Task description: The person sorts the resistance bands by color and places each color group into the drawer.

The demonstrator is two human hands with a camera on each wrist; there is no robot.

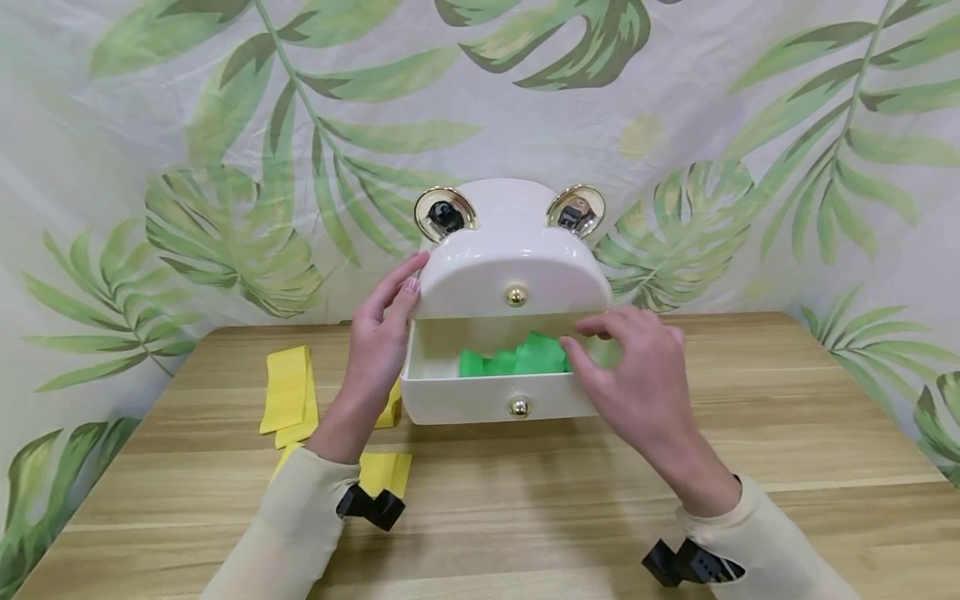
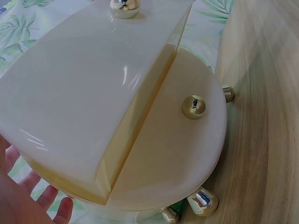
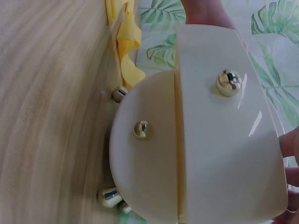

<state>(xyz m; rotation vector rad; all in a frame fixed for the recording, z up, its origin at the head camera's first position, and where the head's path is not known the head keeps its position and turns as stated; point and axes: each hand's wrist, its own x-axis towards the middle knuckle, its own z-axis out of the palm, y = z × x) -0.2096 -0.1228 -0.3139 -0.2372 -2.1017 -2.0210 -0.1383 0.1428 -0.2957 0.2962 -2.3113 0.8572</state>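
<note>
green strips (image 1: 543, 357) lie in the pulled-out drawer (image 1: 453, 402) of the white cabinet (image 1: 517, 221). my left hand (image 1: 381, 337) lies along its side, fingers nearly straight; my right hand (image 1: 647, 371) is above the drawer, thumb and forefinger slightly apart.

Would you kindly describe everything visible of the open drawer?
The open drawer looks like glossy white plastic, with a gold knob on its front. Pulled out between the domed top and rounded bottom of the box, it holds folded green material. The right hand hangs over its right side; contact is unclear.
</note>
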